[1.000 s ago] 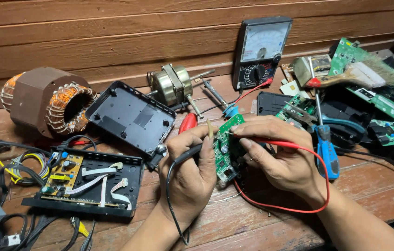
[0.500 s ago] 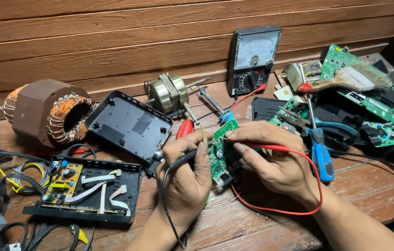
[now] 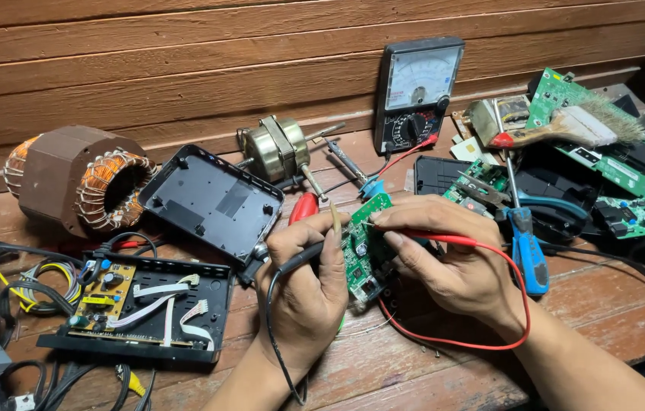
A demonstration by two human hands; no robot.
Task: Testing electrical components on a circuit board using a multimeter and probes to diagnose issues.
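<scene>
Between the two hands, a small green circuit board (image 3: 360, 251) stands tilted on its edge above the wooden bench (image 3: 414, 365), and both hands work against it. At its near side the left hand (image 3: 309, 281) is curled narrow, fingers folded around a black probe (image 3: 301, 259) whose black lead (image 3: 273, 335) drops down past the wrist; its thumb and forefinger also press the board's left edge, steadying it. Across from it, the right hand (image 3: 452, 259) is likewise closed tight, pinching a red probe (image 3: 433, 237) like a pen between thumb and forefinger, with the tip laid on the upper part of the board. From that hand a red lead (image 3: 516, 304) loops out to the right, round below the wrist and back under the board. Just right of the right hand lies a blue-handled screwdriver (image 3: 528, 255). Beyond the knuckles of both hands an analog multimeter (image 3: 416, 95) leans upright against the wooden wall. Left of the left hand, close by, lies an empty black plastic cover (image 3: 212, 199), and nearer the person an open black case (image 3: 144, 308) with a yellow board and white ribbon cables inside. Farther left sits a motor stator with copper windings (image 3: 79, 183), and behind the cover a small brass-coloured motor (image 3: 275, 148). Well to the right of the right hand, more green boards (image 3: 619, 171) and a paintbrush (image 3: 566, 125) are heaped together.
</scene>
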